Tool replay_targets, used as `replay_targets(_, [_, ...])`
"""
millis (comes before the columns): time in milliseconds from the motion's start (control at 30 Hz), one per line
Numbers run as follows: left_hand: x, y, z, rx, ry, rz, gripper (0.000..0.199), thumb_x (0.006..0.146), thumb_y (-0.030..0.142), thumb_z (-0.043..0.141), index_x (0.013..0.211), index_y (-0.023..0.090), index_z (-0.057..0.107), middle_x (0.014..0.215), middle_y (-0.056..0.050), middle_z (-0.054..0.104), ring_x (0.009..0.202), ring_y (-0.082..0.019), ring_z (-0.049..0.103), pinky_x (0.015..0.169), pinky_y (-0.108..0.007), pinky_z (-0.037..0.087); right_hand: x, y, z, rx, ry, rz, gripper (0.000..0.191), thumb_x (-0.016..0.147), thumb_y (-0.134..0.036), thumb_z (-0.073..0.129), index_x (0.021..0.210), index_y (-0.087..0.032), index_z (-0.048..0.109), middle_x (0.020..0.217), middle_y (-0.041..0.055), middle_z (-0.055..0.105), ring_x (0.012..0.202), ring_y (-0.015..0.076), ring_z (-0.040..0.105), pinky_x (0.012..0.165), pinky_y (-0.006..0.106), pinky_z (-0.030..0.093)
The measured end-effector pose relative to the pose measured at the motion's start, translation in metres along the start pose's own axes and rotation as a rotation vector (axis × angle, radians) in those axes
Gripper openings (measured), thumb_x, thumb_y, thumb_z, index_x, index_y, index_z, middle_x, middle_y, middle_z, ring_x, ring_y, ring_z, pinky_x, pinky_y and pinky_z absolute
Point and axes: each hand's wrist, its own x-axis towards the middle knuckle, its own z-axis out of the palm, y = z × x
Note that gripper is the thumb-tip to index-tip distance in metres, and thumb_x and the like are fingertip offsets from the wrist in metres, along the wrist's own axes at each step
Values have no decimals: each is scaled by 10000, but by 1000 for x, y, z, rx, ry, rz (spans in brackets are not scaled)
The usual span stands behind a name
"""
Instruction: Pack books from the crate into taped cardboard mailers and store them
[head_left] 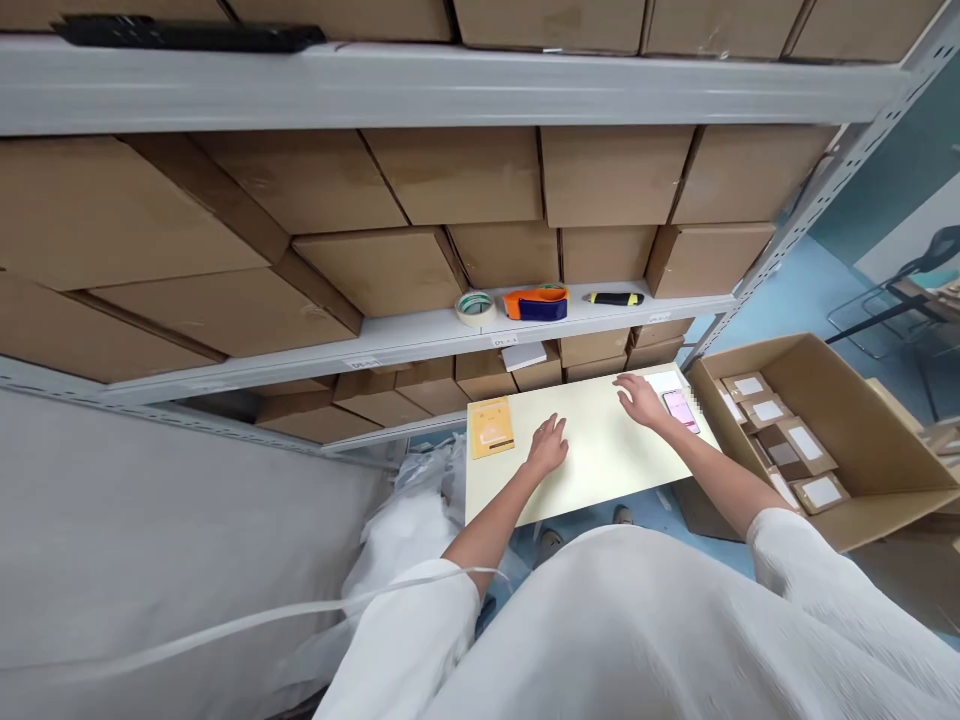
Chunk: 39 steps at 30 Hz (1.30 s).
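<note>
Both my hands are over a pale yellow tabletop (592, 470). My left hand (548, 446), fingers apart and holding nothing, is over the middle-left of it; whether it touches the surface I cannot tell. To its left lies a flat yellow-orange packet (492, 427). My right hand (641, 398) is near the far edge, its fingers spread and nothing in them. Beside the right wrist lies a phone (681, 411) with a lit pink screen, and a white paper (663, 381) shows just behind it.
A shelf board (420, 345) behind the table carries a tape roll (476, 309), an orange and blue tape dispenser (536, 304) and a yellow-black utility knife (615, 299). Cardboard boxes (457, 178) fill the rack. At right, a large open carton (862, 430) holds several small labelled boxes.
</note>
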Motion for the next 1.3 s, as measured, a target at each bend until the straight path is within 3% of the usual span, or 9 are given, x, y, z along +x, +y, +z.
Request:
replay_targets(133, [13, 31, 2, -32, 69, -2, 624, 1013, 251, 530, 1630, 176, 466, 1778, -183, 346, 1623, -354, 373, 1318, -504, 304, 45, 20, -57, -23, 193, -84, 385, 1066, -312, 449, 1327, -187, 704, 1401, 180, 667, 1296, 346, 587, 1118, 513, 483])
replay_targets(267, [20, 56, 12, -61, 134, -35, 601, 1023, 254, 529, 1618, 184, 484, 1766, -170, 372, 1610, -348, 394, 1310, -510, 328, 112, 42, -102, -74, 245, -163, 432, 1043, -310, 457, 1397, -173, 663, 1422, 202, 642, 1299, 384, 559, 1112, 567, 467])
replay_targets(400, [20, 76, 29, -97, 169, -75, 598, 1020, 252, 535, 1615, 197, 496, 1760, -152, 389, 1606, -346, 400, 1305, -526, 350, 174, 59, -118, -180, 141, -177, 471, 1032, -337, 472, 1437, -137, 607, 1606, 248, 509, 1357, 426, 502, 1090, 607, 454])
replay_targets(533, [15, 89, 44, -125, 160, -119, 586, 1021, 244, 547, 1603, 181, 515, 1762, -157, 382, 1611, -339, 394, 1305, -502, 363, 203, 68, -112, -197, 67, -170, 419, 1029, -351, 475, 1354, -139, 633, 1564, 269, 542, 1319, 444, 504, 1060, 630, 437])
replay_targets(733, [16, 92, 49, -120, 129, -142, 574, 1026, 247, 541, 1597, 193, 515, 1766, -156, 374, 1606, -343, 400, 1298, -520, 370, 210, 72, -107, -167, 27, -162, 347, 1031, -333, 454, 1284, -167, 624, 1246, 235, 709, 1170, 416, 553, 988, 553, 429])
replay_targets(1000, [35, 96, 53, -158, 107, -128, 535, 1029, 262, 527, 1561, 210, 554, 1749, -140, 410, 1601, -338, 415, 1301, -531, 383, 208, 75, -110, -149, 45, -143, 320, 1002, -266, 478, 1281, -186, 612, 1240, 211, 715, 1174, 407, 522, 994, 526, 397])
replay_targets(1133, [43, 104, 57, -167, 56, -108, 534, 1029, 273, 536, 1559, 215, 561, 1755, -130, 402, 1599, -339, 417, 1300, -512, 383, 175, 85, -118, -92, 148, -165, 352, 1004, -273, 480, 1328, -189, 590, 1272, 187, 702, 1201, 395, 516, 1021, 509, 397])
replay_targets(1300, [55, 114, 62, -161, 22, -65, 543, 1023, 274, 545, 1561, 206, 559, 1745, -141, 418, 1594, -341, 425, 1311, -525, 365, 108, 105, -120, -48, 250, -59, 357, 1014, -311, 488, 1340, -200, 581, 1288, 165, 690, 1174, 366, 566, 998, 469, 435])
